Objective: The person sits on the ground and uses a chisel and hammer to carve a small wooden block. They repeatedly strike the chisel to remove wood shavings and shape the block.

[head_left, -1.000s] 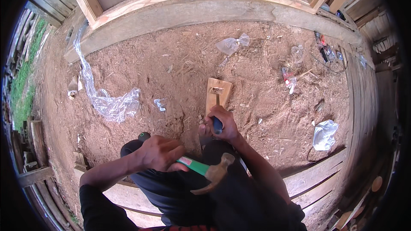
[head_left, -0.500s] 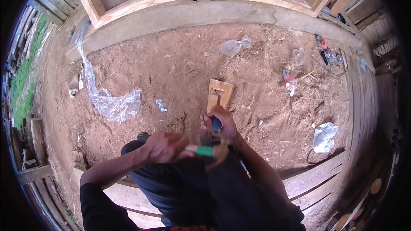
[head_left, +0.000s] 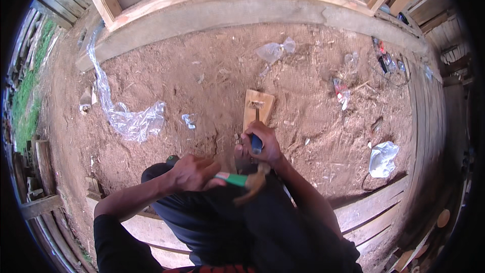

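Two bare hands fill the middle of my head view, both closed around tools. On my feed the left hand point(head_left: 196, 173) is wrapped tight around the green handle of a claw hammer point(head_left: 235, 179), whose head reaches across in front of the dark-clothed legs point(head_left: 212, 222) to just below the right hand point(head_left: 264, 144). That head is slightly blurred; I read it as near the butt of the chisel point(head_left: 256, 144), though I cannot tell the exact gap.

I have the right hand curled narrowly around the chisel's blue handle, its blade pointing away from the person. The blade's end stands at a small cut recess in a wooden block point(head_left: 265, 113), which lies on the ground directly ahead of the right hand and partly hidden by it. Just left of that hand I make out the toes of a foot point(head_left: 240, 152).

Ahead and to the left of the left hand, I see a crumpled clear plastic sheet point(head_left: 139, 120) on the brown dirt floor point(head_left: 197, 91). Well to the right of the right hand lies a white bag point(head_left: 384, 160); ahead of it, beyond the block, I see a knotted clear bag point(head_left: 273, 51).
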A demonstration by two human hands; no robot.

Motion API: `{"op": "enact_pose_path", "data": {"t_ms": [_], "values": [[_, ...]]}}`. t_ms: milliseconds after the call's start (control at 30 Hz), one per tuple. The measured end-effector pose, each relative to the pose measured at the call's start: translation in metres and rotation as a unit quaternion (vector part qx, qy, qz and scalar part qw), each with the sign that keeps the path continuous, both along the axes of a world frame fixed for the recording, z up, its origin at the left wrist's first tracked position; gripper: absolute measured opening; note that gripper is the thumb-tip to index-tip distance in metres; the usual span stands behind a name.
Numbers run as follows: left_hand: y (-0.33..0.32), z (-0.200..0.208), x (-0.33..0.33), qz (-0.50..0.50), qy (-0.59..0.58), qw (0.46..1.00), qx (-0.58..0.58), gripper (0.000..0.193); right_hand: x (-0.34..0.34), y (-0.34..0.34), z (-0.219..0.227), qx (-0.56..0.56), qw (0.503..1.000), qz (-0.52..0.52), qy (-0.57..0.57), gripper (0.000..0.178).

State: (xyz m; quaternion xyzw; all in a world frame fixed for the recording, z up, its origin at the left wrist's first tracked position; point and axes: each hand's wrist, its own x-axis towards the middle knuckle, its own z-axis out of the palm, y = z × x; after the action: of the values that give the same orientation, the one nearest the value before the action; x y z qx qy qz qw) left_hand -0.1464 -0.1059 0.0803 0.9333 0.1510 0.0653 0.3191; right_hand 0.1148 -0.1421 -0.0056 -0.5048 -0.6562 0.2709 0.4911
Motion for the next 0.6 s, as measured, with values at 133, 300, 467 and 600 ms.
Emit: {"op": "enact_pose_path", "data": {"t_ms": [133,300,467,600], "values": [[0.002,-0.005,0.008,0.078,0.067,0.995,0.001,0.041,-0.001,-0.004,-0.005,-0.003,1.000,0.000,0.014,0.011],[-0.001,0.017,0.005,-0.009,-0.004,1.000,0.010,0.041,0.000,-0.007,-0.005,-0.002,1.000,0.001,0.004,0.012],[-0.013,0.005,0.004,0.034,0.016,0.999,0.016,0.045,-0.003,-0.007,-0.008,0.018,1.000,0.005,0.001,0.012],[-0.009,-0.016,-0.002,0.063,0.023,0.998,-0.005,0.049,-0.003,-0.004,-0.002,-0.005,1.000,0.001,-0.002,0.011]]}}
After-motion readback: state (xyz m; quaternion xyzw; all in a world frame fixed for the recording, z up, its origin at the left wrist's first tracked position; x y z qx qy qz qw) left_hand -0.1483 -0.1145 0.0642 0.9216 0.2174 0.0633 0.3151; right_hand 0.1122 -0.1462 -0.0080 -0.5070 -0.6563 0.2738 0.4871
